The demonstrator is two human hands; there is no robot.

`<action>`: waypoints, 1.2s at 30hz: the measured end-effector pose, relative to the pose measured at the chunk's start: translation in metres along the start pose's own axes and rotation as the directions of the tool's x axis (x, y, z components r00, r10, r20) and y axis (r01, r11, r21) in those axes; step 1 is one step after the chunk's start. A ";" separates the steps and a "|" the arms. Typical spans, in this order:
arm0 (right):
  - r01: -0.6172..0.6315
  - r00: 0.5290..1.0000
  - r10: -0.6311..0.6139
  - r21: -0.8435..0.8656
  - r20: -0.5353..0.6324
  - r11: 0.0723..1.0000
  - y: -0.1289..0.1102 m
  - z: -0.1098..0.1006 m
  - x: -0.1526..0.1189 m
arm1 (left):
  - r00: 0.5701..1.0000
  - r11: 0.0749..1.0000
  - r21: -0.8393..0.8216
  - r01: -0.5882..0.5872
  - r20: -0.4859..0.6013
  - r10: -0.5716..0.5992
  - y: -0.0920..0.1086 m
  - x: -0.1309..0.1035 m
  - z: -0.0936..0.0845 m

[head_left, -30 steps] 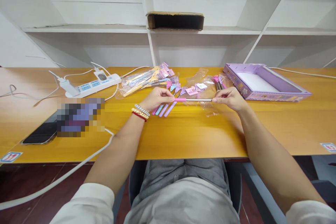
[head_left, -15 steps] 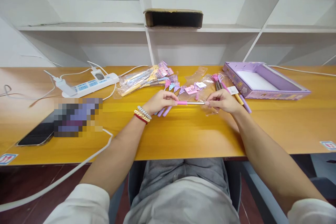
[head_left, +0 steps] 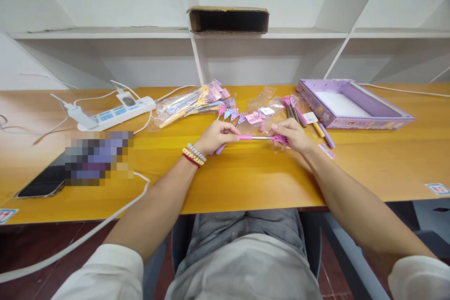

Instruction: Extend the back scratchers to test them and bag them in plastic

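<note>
Between my hands a pink stick with a metal rod (head_left: 260, 138) lies level above the table. My left hand (head_left: 218, 137) pinches its pink handle. My right hand (head_left: 288, 134) has its fingers closed round the rod near the pink claw-shaped head (head_left: 280, 139), which shows below the fingers. Behind my left hand lie several small claw-headed sticks (head_left: 235, 116) in pink, blue and purple. More sticks (head_left: 295, 110) with pink and purple heads rest behind my right hand, beside clear plastic wrapping (head_left: 262, 98).
A purple open box (head_left: 351, 124) stands at the back right. Packed sticks in plastic (head_left: 186, 108) lie left of centre. Farther left are a white power strip (head_left: 117, 111), cables and a black phone (head_left: 42, 180). A cardboard box (head_left: 228, 19) sits on the shelf (head_left: 298, 33).
The claw head now shows under my right hand, whose fingers have shifted slightly on the stick. A small purple-pink card has come into view right of my right wrist.
</note>
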State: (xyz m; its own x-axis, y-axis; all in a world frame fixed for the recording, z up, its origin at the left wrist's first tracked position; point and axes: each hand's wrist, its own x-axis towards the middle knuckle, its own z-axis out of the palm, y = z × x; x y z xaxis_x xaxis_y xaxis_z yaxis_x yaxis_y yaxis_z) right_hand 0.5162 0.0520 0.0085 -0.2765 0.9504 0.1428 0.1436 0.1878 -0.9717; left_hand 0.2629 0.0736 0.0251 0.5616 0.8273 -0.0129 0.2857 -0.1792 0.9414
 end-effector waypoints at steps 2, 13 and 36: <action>0.021 0.999 -0.020 -0.031 0.028 0.999 0.000 0.002 0.000 | 1.000 1.000 -0.009 -0.001 -0.009 0.001 0.000 0.000 0.002; 0.050 0.999 -0.050 -0.037 0.017 0.998 0.001 0.009 0.000 | 1.000 0.997 -0.070 -0.011 -0.009 0.011 -0.005 0.003 0.005; 0.050 0.999 -0.048 -0.087 0.024 0.995 0.011 0.001 0.006 | 1.000 0.998 0.062 -0.027 0.016 0.026 -0.002 0.005 0.011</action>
State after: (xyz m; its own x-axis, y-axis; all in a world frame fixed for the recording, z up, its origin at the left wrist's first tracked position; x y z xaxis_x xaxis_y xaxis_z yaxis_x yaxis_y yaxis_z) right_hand 0.5154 0.0592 -0.0020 -0.3054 0.9341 0.1847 0.2118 0.2558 -0.9433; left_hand 0.2735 0.0718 0.0195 0.5811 0.8138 0.0061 0.3181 -0.2341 0.9187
